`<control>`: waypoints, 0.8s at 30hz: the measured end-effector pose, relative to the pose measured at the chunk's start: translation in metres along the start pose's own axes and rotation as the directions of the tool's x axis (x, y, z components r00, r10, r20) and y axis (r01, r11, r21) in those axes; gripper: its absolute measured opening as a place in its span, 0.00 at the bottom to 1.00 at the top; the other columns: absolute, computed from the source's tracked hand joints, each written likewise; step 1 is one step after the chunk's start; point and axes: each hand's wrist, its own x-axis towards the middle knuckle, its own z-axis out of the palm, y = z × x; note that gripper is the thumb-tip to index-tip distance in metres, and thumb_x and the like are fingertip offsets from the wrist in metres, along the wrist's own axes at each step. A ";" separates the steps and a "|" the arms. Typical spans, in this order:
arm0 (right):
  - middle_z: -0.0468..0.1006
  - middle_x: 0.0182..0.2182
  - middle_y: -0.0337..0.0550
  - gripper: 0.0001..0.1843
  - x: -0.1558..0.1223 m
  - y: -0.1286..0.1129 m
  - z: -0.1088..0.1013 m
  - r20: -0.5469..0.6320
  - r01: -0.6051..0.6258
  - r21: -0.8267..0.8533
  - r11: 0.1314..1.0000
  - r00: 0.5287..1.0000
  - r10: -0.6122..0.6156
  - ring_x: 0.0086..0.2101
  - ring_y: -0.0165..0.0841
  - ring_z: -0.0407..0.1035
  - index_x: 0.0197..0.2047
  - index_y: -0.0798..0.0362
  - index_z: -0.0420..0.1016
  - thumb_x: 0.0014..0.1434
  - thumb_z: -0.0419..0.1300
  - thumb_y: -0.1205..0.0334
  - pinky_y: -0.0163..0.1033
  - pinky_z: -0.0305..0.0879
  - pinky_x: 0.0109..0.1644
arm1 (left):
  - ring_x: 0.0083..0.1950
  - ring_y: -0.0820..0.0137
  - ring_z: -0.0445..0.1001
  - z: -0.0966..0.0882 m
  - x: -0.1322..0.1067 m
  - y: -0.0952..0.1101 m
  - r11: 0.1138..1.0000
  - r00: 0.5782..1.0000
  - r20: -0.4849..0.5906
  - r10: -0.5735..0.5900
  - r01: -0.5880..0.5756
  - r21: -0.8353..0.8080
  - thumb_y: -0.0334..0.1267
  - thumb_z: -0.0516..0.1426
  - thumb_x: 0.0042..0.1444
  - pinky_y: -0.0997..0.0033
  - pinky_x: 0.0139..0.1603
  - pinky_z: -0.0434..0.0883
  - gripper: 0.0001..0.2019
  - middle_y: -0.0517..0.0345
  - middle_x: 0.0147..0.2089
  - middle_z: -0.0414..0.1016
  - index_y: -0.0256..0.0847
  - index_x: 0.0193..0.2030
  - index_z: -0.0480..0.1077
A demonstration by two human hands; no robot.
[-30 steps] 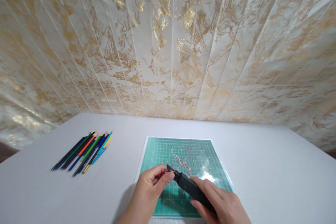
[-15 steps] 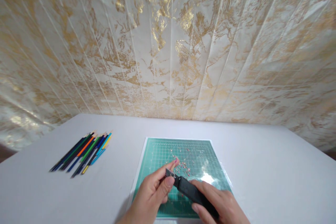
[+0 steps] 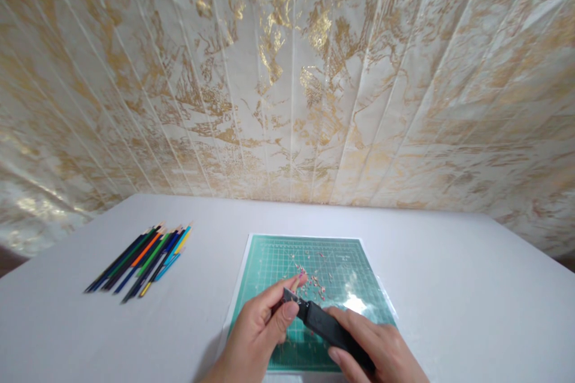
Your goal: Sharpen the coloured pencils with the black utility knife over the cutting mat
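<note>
Both hands are down at the near edge of the white worktop (image 3: 449, 299), right over the green cutting mat (image 3: 269, 257), and it's close work. The left hand (image 3: 260, 329) is curled shut around a pencil (image 3: 298, 280): only the pinkish tip pokes out past the forefinger, and the rest of the shaft is hidden in the grip. The thumb is pressed up against the front end of the utility knife (image 3: 327, 326), just behind the blade. The right hand (image 3: 377, 350) is wrapped firmly around the black knife handle, fingers closed over it, with the knife angled up and to the left so its blade end meets the pencil just short of the tip. The two hands are all but touching over the near half of the mat. Ahead of them, toward the mat's middle, lies a scatter of small pink shavings (image 3: 314, 281), and a bright glare sits on the mat beside the right hand. Well off toward the worktop's left edge, apart from the mat, lies a loose row of coloured pencils (image 3: 144, 257), blues, greens, orange and yellow, side by side and slanted, tips pointing toward the far edge. Behind the worktop's far edge rises a white and gold marbled wall (image 3: 291, 72).
</note>
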 end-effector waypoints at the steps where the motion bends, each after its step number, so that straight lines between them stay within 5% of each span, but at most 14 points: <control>1: 0.82 0.36 0.41 0.18 0.000 0.000 -0.001 0.000 0.001 -0.002 1.000 1.000 -0.001 0.27 0.32 0.79 0.60 0.45 0.61 0.76 0.41 0.48 0.32 0.70 0.28 | 0.25 0.75 0.47 0.000 0.000 0.000 1.000 1.000 -0.003 0.003 -0.003 0.006 0.66 0.58 0.55 0.77 0.23 0.52 0.37 0.67 0.26 0.54 0.36 0.59 0.75; 7: 0.82 0.37 0.41 0.17 0.002 -0.001 -0.007 0.081 0.003 -0.017 1.000 0.997 -0.001 0.31 0.32 0.80 0.62 0.44 0.59 0.76 0.42 0.49 0.31 0.72 0.32 | 0.24 0.75 0.49 0.000 0.000 0.004 1.000 1.000 -0.020 0.018 -0.018 0.023 0.65 0.58 0.55 0.77 0.22 0.51 0.36 0.69 0.24 0.52 0.35 0.58 0.76; 14: 0.83 0.36 0.44 0.17 0.002 -0.002 -0.001 -0.042 0.031 -0.071 0.997 0.999 -0.035 0.26 0.32 0.80 0.60 0.46 0.60 0.76 0.41 0.49 0.31 0.71 0.27 | 0.22 0.77 0.47 0.000 0.000 0.002 0.999 0.998 -0.069 0.001 0.002 0.039 0.65 0.58 0.54 0.76 0.21 0.47 0.35 0.70 0.22 0.54 0.36 0.54 0.78; 24: 0.82 0.34 0.41 0.19 0.001 0.000 -0.001 -0.006 0.008 0.013 1.000 1.000 -0.008 0.26 0.32 0.79 0.59 0.46 0.64 0.75 0.42 0.47 0.32 0.70 0.27 | 0.25 0.75 0.48 0.000 0.000 0.005 1.000 1.000 -0.014 0.024 -0.024 -0.001 0.65 0.59 0.54 0.76 0.23 0.52 0.36 0.68 0.25 0.54 0.37 0.58 0.76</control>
